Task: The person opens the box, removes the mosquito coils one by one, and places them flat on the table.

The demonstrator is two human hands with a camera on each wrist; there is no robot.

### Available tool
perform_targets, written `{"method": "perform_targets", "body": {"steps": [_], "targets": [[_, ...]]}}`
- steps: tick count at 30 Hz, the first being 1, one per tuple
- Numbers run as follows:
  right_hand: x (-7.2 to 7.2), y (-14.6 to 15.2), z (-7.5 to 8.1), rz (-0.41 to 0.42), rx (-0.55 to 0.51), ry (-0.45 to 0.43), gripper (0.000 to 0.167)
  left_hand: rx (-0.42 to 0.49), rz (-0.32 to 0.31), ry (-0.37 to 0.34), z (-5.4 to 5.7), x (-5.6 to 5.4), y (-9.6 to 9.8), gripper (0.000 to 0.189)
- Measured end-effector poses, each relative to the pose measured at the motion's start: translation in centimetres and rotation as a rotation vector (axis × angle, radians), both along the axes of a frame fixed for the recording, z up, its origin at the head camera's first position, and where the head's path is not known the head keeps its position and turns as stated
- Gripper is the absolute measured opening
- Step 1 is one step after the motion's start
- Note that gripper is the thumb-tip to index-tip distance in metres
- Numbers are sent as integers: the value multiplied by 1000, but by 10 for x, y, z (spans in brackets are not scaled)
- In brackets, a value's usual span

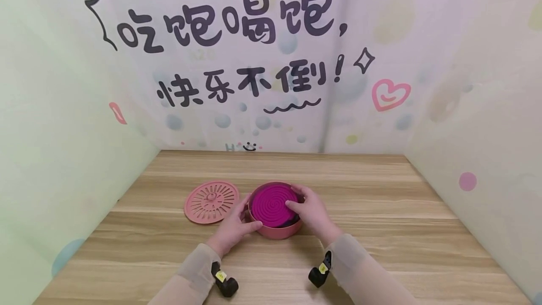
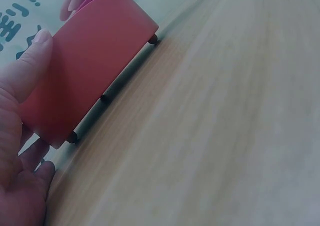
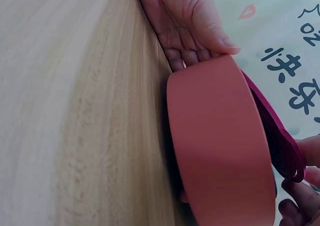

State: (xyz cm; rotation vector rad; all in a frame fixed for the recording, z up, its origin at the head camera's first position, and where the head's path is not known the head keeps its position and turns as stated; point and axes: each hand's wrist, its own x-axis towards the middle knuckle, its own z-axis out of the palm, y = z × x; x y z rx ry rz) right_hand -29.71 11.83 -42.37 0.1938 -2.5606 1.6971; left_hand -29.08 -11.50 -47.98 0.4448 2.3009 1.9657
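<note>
A round coral mosquito coil box (image 1: 280,233) stands on the table. My left hand (image 1: 232,229) grips its left side, thumb on the front of the rim and fingers around the wall. At the right, my right hand (image 1: 315,210) pinches a magenta mosquito coil (image 1: 273,206), thumb on its top face. The coil lies tilted over the box's opening, its right edge raised above the rim in the right wrist view. Small dark feet (image 2: 72,137) show under the box (image 2: 100,60) in the left wrist view. Much of the inside is hidden by the coil.
The coral slotted lid (image 1: 211,201) with a small central knob lies on the wooden table (image 1: 360,192), left of the box. Behind the table rises a printed wall (image 1: 254,126), with pale side walls at left and right. Each wrist wears a small black camera.
</note>
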Motion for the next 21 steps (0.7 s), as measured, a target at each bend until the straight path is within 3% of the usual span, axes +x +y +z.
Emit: {"method": "perform_targets", "body": {"steps": [5,14,21], "targets": [[0,-2,3,-3,-65,3,51,1,3,-5,1,0,0,88],[-2,-7,7,-13,-262,-89,54,-10,12,19,1,-2,1,86],[-1,-8,7,-6,-311,-155,52,-38,12,11,3,1,0,88]]}}
